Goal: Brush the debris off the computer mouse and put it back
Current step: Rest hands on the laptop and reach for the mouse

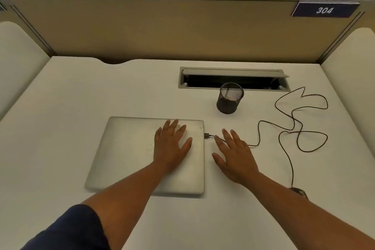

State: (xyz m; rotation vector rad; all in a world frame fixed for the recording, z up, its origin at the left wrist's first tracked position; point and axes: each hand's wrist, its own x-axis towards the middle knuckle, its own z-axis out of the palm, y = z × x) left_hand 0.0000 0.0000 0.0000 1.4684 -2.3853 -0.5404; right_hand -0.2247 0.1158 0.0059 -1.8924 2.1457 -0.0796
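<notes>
A: Head view: left hand (170, 146) flat on closed laptop (125, 154), fingers straight, gripping nothing

B: Right hand (233, 158)?

A: Spread flat on white surface (81, 97) beside laptop, grip empty, over cable (292, 119)

B: Mouse (299, 192)?

A: Dark, on surface, mostly hidden behind right forearm; mesh cup (229, 100) farther back

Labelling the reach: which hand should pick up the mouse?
Probably the right hand. The mouse lies by the right forearm on the desk's right side, partly hidden. The left hand rests flat on the closed laptop, farther away and across the body.
</notes>
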